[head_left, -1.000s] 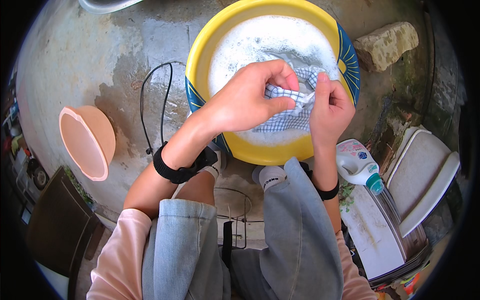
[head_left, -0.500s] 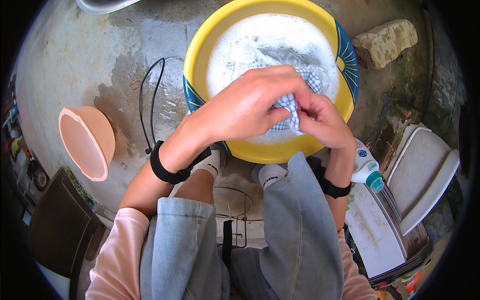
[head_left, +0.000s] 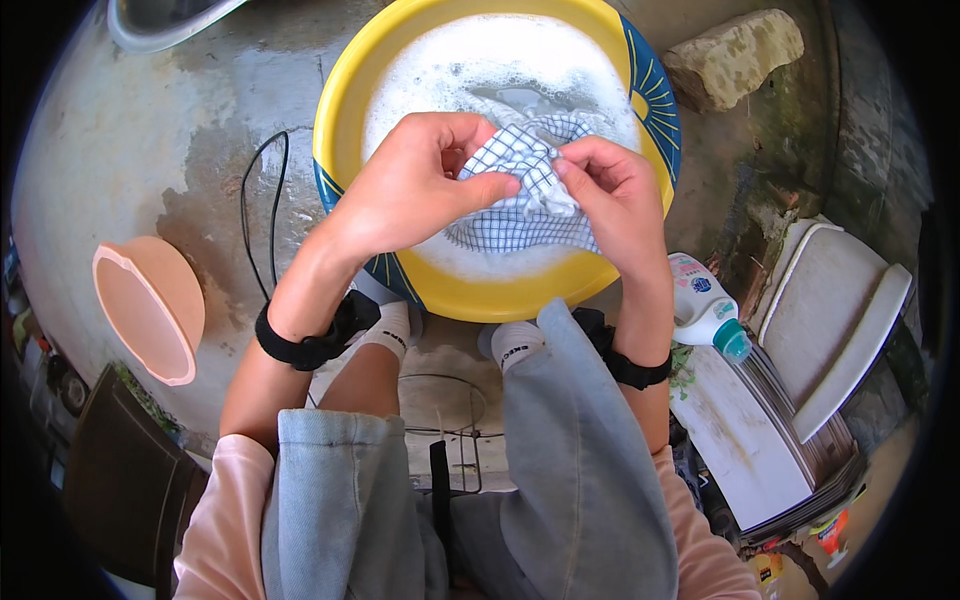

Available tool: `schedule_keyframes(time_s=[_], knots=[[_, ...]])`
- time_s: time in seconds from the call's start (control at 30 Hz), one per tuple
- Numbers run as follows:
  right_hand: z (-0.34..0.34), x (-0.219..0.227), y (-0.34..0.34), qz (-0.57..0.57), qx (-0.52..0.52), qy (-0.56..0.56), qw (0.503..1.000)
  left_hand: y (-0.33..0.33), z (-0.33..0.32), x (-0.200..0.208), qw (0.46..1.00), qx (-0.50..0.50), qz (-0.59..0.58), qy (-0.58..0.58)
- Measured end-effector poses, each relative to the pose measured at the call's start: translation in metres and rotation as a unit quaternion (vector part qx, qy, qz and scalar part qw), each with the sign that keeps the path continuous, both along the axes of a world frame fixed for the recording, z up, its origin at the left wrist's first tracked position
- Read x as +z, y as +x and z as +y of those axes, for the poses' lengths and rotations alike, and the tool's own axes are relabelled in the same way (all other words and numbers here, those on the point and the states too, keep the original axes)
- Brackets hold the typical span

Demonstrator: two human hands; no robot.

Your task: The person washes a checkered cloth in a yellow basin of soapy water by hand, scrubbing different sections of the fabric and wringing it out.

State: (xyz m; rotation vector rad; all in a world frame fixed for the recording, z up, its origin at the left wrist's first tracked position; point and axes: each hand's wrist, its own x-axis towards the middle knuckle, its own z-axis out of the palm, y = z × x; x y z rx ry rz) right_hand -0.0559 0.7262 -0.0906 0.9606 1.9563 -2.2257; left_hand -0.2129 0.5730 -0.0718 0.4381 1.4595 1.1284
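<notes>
Over a yellow basin [head_left: 340,110] with blue patterned sides, a wet white-and-blue checked cloth [head_left: 515,165] is stretched between my two hands. My left hand [head_left: 420,175] pinches its left part between thumb and fingers. On the other side, my right hand [head_left: 615,190] grips an edge of the cloth with thumb and forefinger. A bunched, pale fold shows between them, and the lower part of the cloth hangs toward the soapy water. White suds [head_left: 500,55] cover much of the water. More checked fabric lies partly under the foam behind my hands.
A peach plastic tub [head_left: 150,310] lies tilted at left, near a black cord loop [head_left: 262,205]. Beyond the basin's right side is a rough stone block [head_left: 735,60]. A white detergent bottle [head_left: 700,305] with a teal cap stands by stacked pale boards [head_left: 745,440].
My hands have moved apart, and the cloth, bunched between them before, is now spread wider. The whole view has shifted, so the basin appears farther left.
</notes>
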Motion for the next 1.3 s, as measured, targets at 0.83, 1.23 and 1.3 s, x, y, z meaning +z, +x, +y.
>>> schedule_keyframes(time_s=[0.83, 1.23, 1.3], knots=[[-0.020, 0.017, -0.017, 0.152, -0.251, 0.265, 0.918, 0.002, -0.009, -0.006, 0.927, 0.185, -0.288, 0.152], [-0.036, 0.012, -0.019, 0.166, -0.075, 0.305, 0.935, 0.003, -0.016, -0.017, 0.817, 0.219, -0.469, 0.255], [-0.040, 0.008, -0.018, 0.171, -0.043, 0.274, 0.945, -0.002, -0.017, -0.017, 0.820, 0.220, -0.467, 0.249]])
